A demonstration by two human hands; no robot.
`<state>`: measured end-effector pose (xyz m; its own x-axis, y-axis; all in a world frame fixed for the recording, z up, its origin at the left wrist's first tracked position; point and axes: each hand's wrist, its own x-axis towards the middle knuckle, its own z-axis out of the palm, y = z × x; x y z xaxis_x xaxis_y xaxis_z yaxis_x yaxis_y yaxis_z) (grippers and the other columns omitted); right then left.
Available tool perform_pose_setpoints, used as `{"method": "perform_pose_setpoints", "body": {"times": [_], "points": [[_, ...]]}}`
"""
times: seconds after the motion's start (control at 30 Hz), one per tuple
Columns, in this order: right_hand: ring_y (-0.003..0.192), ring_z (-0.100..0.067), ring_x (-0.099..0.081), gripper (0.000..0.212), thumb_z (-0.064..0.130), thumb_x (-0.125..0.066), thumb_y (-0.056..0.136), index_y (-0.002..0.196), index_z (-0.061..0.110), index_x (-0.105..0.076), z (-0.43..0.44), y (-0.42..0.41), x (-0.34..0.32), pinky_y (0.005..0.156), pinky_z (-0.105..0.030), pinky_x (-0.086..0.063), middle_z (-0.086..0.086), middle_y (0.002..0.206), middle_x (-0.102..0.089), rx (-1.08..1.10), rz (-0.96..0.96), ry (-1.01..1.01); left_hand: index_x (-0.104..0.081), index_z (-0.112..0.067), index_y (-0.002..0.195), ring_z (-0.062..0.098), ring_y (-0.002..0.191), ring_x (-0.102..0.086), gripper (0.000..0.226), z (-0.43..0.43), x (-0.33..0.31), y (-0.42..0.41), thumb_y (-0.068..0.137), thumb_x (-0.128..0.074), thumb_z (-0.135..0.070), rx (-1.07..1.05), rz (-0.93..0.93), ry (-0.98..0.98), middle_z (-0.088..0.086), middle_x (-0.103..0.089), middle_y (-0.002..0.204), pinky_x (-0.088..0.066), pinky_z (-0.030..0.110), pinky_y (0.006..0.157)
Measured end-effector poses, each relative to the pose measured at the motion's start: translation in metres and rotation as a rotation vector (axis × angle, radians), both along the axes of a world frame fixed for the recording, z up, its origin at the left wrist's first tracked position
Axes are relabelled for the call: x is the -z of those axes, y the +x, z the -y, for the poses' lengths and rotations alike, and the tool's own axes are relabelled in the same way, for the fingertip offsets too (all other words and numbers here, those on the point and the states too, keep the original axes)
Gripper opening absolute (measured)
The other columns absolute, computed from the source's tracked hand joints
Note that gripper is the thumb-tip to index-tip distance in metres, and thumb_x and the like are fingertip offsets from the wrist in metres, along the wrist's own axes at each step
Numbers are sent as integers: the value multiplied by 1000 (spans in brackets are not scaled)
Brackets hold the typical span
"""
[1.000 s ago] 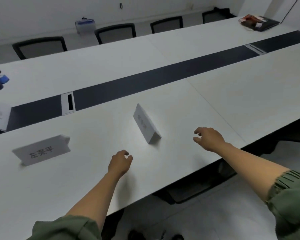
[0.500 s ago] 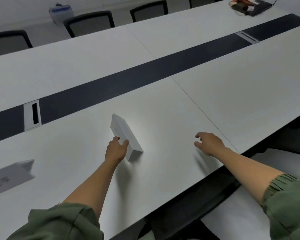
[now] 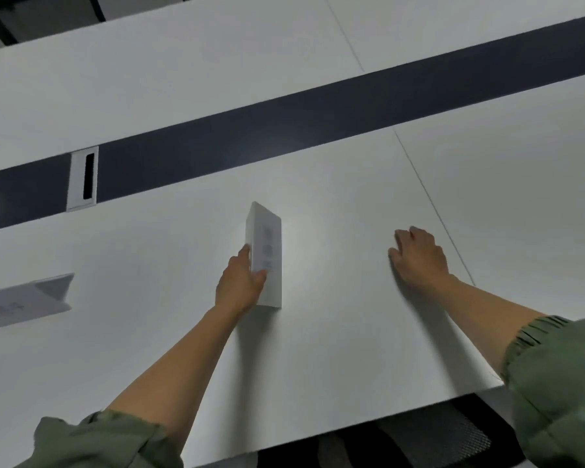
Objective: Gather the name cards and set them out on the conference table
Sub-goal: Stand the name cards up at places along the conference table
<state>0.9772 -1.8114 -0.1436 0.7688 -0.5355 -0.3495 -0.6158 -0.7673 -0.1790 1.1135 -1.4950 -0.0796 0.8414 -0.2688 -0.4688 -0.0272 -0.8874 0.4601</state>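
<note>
Seen from the head view, the white worktop (image 3: 352,332) fills nearly the whole scene, with a dark strip (image 3: 284,130) running across it from nine o'clock up toward two o'clock. A white cable port (image 3: 83,177) with a black slot sits in that strip at about ten o'clock.

Close to the middle stands a folded tent name card (image 3: 267,255), turned end-on so its long edge runs from twelve to six o'clock. Its printed face looks toward three o'clock; the characters on it are too blurred to read. The left hand (image 3: 238,285) grasps this card from the nine o'clock side, thumb laid across the printed face and the fingers wrapped behind the fold. Whether the card's base touches the surface I cannot tell.

At three o'clock from the card, well apart from it, the right hand (image 3: 419,258) rests palm down on the worktop, fingers relaxed and holding nothing.

A second name card (image 3: 24,302) stands at nine o'clock near the frame's edge, its print facing the person and blurred.

Green sleeves (image 3: 561,383) are pushed up both forearms. At five o'clock, below the worktop's near edge, a dark mesh chair (image 3: 436,434) shows.
</note>
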Motion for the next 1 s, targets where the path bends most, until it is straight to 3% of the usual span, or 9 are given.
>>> {"method": "perform_pose_setpoints", "body": {"times": [0.1, 0.27, 0.37, 0.47, 0.53, 0.63, 0.73, 0.87, 1.0], "points": [[147, -37, -12, 55, 42, -30, 102, 151, 16, -27, 5, 15, 21, 116, -49, -20, -18, 160, -18, -43, -7, -42, -28, -27, 148, 28, 114, -56, 62, 14, 2, 6, 91, -52, -28, 83, 13, -14, 6, -50, 134, -50, 45, 91], [151, -27, 6, 63, 53, -12, 100, 156, 25, -12, 1, 0, 46, 122, -44, -3, -9, 165, -2, -49, 106, -110, -34, -29, 142, 28, 95, -55, 56, 38, 3, 12, 90, -45, -16, 312, 133, 114, 4, -54, 109, -46, 37, 72], [151, -25, 6, 62, 53, -16, 100, 156, 27, -14, 1, 2, 47, 122, -44, -4, -7, 165, -3, -35, 127, -104, -26, -24, 148, 29, 106, -49, 62, 54, 2, 12, 90, -44, -10, 396, 250, 264, 7, -50, 126, -37, 38, 88], [152, -26, 3, 63, 54, -17, 99, 156, 26, -17, 1, 1, 48, 122, -45, -6, -8, 165, -5, -35, 141, -112, -30, -25, 147, 28, 119, -44, 62, 64, 9, 13, 89, -46, -12, 413, 320, 284, 6, -45, 137, -28, 40, 102], [152, -25, 3, 63, 54, -17, 99, 155, 26, -18, 2, 0, 48, 122, -45, -6, -8, 165, -6, -26, 142, -111, -41, -22, 140, 29, 116, -46, 47, 70, 15, 16, 93, -41, -26, 422, 390, 247, 6, -52, 128, -28, 44, 102], [152, -25, 2, 63, 54, -19, 99, 155, 26, -19, 2, 1, 48, 122, -45, -7, -8, 165, -7, -25, 137, -118, -54, -19, 123, 30, 104, -53, 49, 79, 22, 27, 92, -29, -48, 467, 483, 267, 6, -59, 109, -34, 48, 98], [152, -25, 1, 63, 54, -19, 99, 155, 26, -20, 3, 1, 49, 122, -45, -7, -8, 165, -8, -26, 130, -124, -58, -19, 114, 31, 98, -55, 46, 91, 24, 41, 91, -32, -48, 496, 521, 259, 6, -59, 102, -36, 50, 96], [152, -25, 2, 63, 54, -21, 98, 155, 26, -20, 4, 1, 50, 121, -45, -8, -7, 165, -8, -24, 134, -134, -58, -19, 116, 31, 97, -54, 34, 101, 26, 56, 93, -48, -42, 518, 549, 226, 7, -59, 103, -34, 49, 97], [152, -25, 3, 63, 54, -22, 98, 155, 27, -19, 5, 1, 51, 121, -44, -6, -7, 165, -5, -28, 117, -145, -55, -21, 118, 29, 101, -52, 32, 103, 28, 62, 94, -48, -42, 537, 545, 217, 5, -58, 108, -32, 46, 97]]}}
